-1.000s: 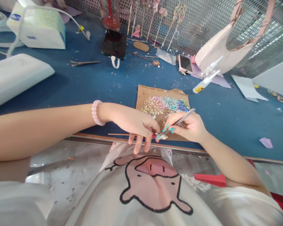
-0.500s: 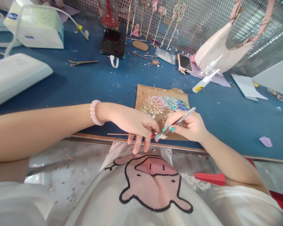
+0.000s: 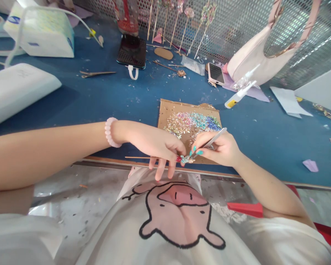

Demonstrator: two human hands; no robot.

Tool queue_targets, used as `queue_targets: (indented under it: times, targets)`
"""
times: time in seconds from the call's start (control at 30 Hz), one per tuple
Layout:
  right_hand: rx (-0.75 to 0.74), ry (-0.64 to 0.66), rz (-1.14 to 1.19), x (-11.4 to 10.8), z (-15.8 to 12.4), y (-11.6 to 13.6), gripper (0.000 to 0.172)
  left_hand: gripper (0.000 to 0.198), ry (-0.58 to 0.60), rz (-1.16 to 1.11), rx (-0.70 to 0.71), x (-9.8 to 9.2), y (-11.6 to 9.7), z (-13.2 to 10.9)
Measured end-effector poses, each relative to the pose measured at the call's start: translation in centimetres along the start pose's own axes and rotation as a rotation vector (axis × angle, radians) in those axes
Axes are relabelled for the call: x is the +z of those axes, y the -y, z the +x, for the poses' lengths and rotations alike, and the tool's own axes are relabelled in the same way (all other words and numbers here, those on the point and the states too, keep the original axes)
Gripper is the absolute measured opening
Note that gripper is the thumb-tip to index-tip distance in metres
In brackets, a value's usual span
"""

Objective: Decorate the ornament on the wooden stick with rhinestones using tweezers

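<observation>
- Two hands work close together just over the near edge of the bench point(image 3: 113, 105), each closed on something.
- The left hand point(image 3: 156, 141) pinches a thin stick point(image 3: 138, 158) by its sparkly head point(image 3: 187, 159); the bare end points left, roughly along the near edge.
- The right hand point(image 3: 226, 149) grips tweezers point(image 3: 216, 137) like a pen, their tips at the sparkly head; whether they hold anything is too small to tell.
- Behind the hands, cardboard point(image 3: 165, 106) on the bench carries small gems point(image 3: 182, 122) grouped by colour: gold, pink, turquoise, blue.
- For steady placement, the stick should probably stay still in the left hand, turning only between touches.
- A light squeeze seems wise; too much pressure could flick a gem loose or nudge its neighbours.
- Bracing the right hand against the cardboard could steady the tips, provided it avoids sweeping the colour groups together.
- A white bottle point(image 3: 237, 97) lies beyond the cardboard's far right corner.
</observation>
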State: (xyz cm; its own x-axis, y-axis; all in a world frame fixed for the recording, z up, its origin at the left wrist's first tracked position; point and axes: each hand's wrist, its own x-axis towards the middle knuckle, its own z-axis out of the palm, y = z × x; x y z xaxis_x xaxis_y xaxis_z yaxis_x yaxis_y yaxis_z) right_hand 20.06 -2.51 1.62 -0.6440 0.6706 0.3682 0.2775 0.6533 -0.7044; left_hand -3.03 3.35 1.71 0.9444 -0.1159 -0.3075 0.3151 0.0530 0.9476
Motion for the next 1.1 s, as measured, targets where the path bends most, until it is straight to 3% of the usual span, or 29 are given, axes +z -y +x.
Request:
queue_targets:
  times: [0.53,0.87,1.0,1.1]
  targets:
    - [0.032,-0.025,0.010,-0.1,-0.1,-0.1,0.012,0.012,-0.059,0.016,-0.141,0.5,-1.0,0.0]
    - [-0.006,-0.021,-0.002,0.1,-0.1,-0.1,0.009,0.005,-0.063,0.104,-0.066,0.9,-1.3,-0.4]
    - [-0.102,-0.039,0.019,-0.4,0.3,0.0,0.006,0.013,-0.052,0.101,-0.065,1.0,-1.2,-0.2]
    - [-0.269,-0.096,-0.056,-0.9,0.1,1.8,0.008,0.023,-0.029,0.090,-0.094,0.9,-1.1,0.0]
